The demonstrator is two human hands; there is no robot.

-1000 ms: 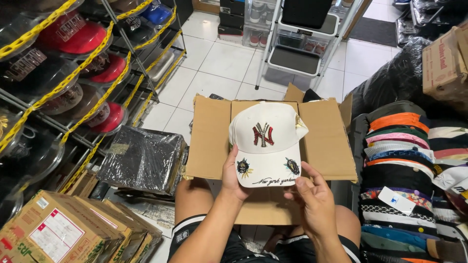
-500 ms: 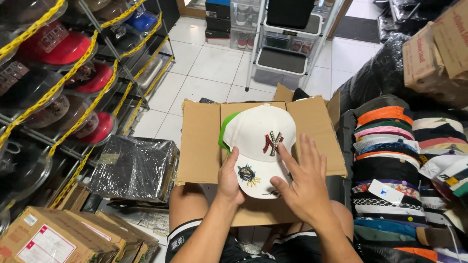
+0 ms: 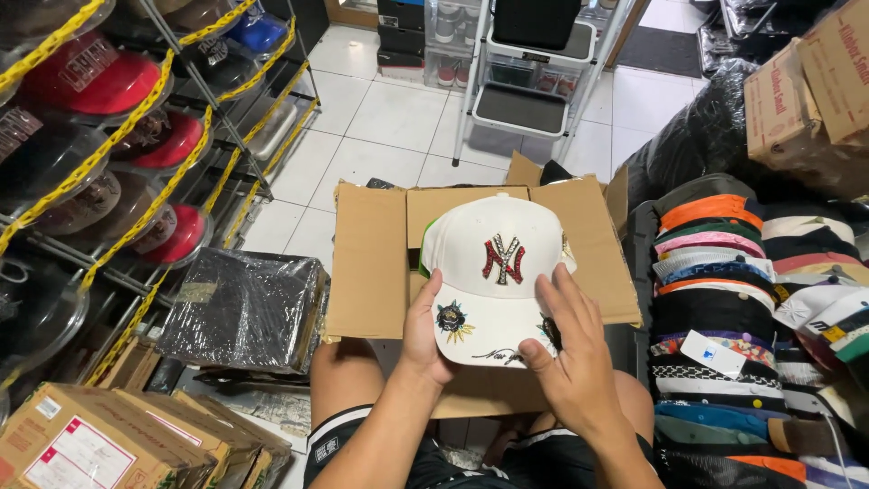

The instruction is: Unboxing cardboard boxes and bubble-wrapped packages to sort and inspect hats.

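Observation:
A white baseball cap (image 3: pixel 493 272) with a red and black embroidered emblem on the front and small flower patches on its brim is held over an open cardboard box (image 3: pixel 371 263) that rests on my lap. My left hand (image 3: pixel 425 330) grips the left edge of the brim. My right hand (image 3: pixel 570 349) lies with fingers spread on the right side of the brim. A bit of green shows behind the cap at its left edge.
Wire shelves with yellow trim hold red and dark caps (image 3: pixel 90 81) on the left. A plastic-wrapped black bundle (image 3: pixel 244 308) and printed cartons (image 3: pixel 90 444) lie lower left. Stacked caps (image 3: pixel 715 299) fill the right. A step stool (image 3: pixel 525 91) stands on the white tiles behind.
The cap has been lowered and tilted slightly toward the box, and my right hand moved from under the brim to lie flat on its right side.

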